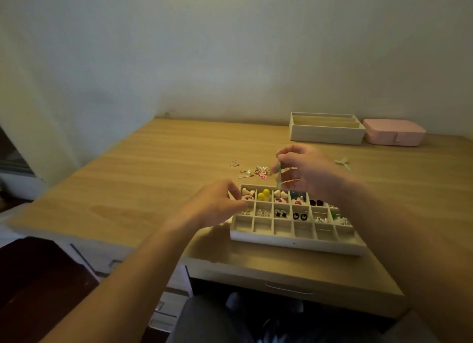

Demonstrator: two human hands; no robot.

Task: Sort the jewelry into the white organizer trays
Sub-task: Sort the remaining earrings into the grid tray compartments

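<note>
The right hand point(304, 168) pinches a pale green dangling earring point(279, 175) above the white compartmented organizer tray point(294, 242) on the wooden table point(153, 176). The left hand point(217, 204) curls at the tray's nine o'clock edge, grip unclear.

Text on organizer tray point(294, 243): none readable.
Text on pink box point(394, 134): none readable.
Numbers, brands: 0 readable.

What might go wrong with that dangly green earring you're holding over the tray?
1. The green dangling earring, pinched in the right hand, might slip and land in an already filled compartment of the white grid tray.
2. The tray sits near the wooden desk's front edge; a bump might knock it off.
</note>
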